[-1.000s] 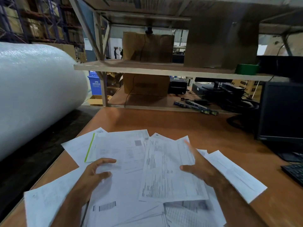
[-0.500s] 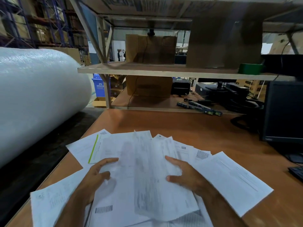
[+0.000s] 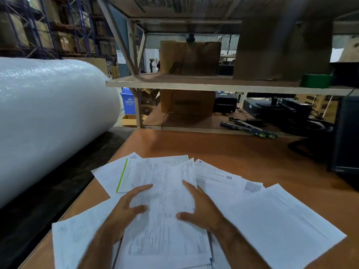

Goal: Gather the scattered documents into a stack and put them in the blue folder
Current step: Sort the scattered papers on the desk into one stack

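documents [image 3: 171,216] fanned over table's [image 3: 242,152] lower centre, some overhanging left edge. left hand [image 3: 124,212] and right hand [image 3: 202,208] flat on the middle sheet, fingers spread. bare wood upper right.

white printed documents [image 3: 171,200], overlapping, fanned flat on table

A brown wooden worktop [image 3: 242,152] carries loose white documents [image 3: 171,220] fanned over its near-left part, overlapping one another. 1 sheet [image 3: 77,239] overhangs the left edge near the near-left corner; another [image 3: 281,226] lies toward the near-right. A dark monitor [image 3: 345,133] stands at the right edge, with dark cables [image 3: 303,148] just beside it.
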Motion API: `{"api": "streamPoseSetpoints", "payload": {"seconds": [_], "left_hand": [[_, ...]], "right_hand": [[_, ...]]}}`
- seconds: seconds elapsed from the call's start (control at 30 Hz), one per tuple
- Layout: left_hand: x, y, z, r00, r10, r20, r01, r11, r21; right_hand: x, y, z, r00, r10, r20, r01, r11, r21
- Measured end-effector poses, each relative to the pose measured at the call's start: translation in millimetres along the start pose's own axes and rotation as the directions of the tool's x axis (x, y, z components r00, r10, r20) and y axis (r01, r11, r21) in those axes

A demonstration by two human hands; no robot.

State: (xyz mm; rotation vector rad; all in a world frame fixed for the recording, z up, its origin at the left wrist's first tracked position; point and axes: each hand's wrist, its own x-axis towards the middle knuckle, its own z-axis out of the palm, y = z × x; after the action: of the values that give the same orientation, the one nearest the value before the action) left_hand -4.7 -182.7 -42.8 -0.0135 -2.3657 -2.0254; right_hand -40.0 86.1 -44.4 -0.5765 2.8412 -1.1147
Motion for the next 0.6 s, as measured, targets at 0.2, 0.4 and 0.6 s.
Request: {"api": "streamPoseSetpoints", "payload": {"seconds": [0.2, 0.4, 0.6], "left_hand": [[-7.7, 6.3, -29.4, 0.989, -0.125, -0.082, 0.105, 0.972, -0.211], [-17.6, -9.4, -79.6, 0.964, -0.225, -0.14, 0.168, 0.928, -0.332], [-22.6, -5.1, -72.1, 0.963, -0.217, -0.158, 0.158, 0.934, -0.321]], "right_hand": [[23.0, -8.6, 6.7, 0.993, -0.004, -0.117, 0.012, 0.998, 0.067], [74.1, -2.0, -5.8, 0.918, 0.238, -0.318, -0.289, 0.949, -0.123], [114.9, -7.3, 3.1, 0.833, 0.502, -0.232, -0.542, 0.823, -0.168]]}}
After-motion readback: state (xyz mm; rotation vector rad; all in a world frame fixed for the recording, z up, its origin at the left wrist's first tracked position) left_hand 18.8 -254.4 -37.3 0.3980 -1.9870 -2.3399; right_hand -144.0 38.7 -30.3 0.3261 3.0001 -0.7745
